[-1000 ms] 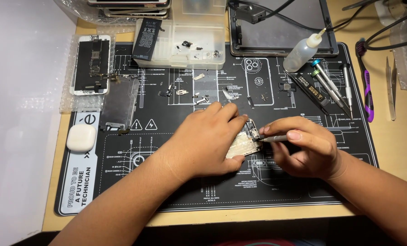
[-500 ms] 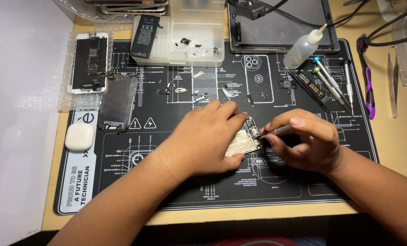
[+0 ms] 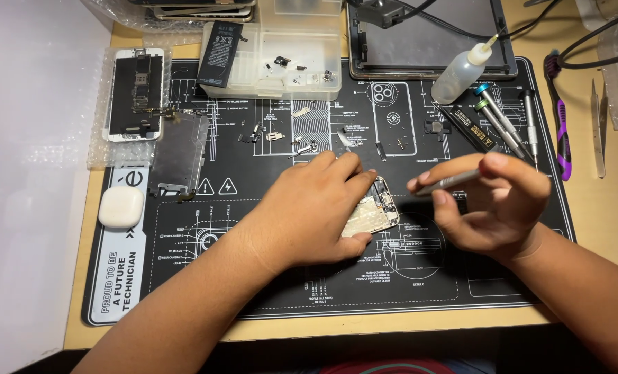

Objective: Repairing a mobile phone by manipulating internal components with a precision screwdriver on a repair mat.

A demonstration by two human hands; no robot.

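Observation:
My left hand [image 3: 309, 211] lies flat on an opened phone body [image 3: 375, 211] in the middle of a black repair mat [image 3: 461, 277], pressing it down; only the phone's right end shows under the fingers. My right hand [image 3: 496, 204] hovers just right of the phone and pinches a thin grey screwdriver [image 3: 451, 182], its tip pointing left and lifted clear of the phone. Small screws and metal brackets [image 3: 302, 145] lie on the mat just beyond my left hand.
A white phone screen [image 3: 132, 93] rests on bubble wrap at far left, a metal plate [image 3: 179, 152] beside it. A clear parts tray [image 3: 309, 69] bears a black battery [image 3: 219, 45]. A squeeze bottle [image 3: 461, 69], screwdrivers [image 3: 503, 125], tweezers [image 3: 598, 128], an earbud case [image 3: 121, 206] and a tablet [image 3: 426, 34] surround them.
My right hand has lifted the screwdriver off the phone and drawn back to the right. My left hand stays on the phone body.

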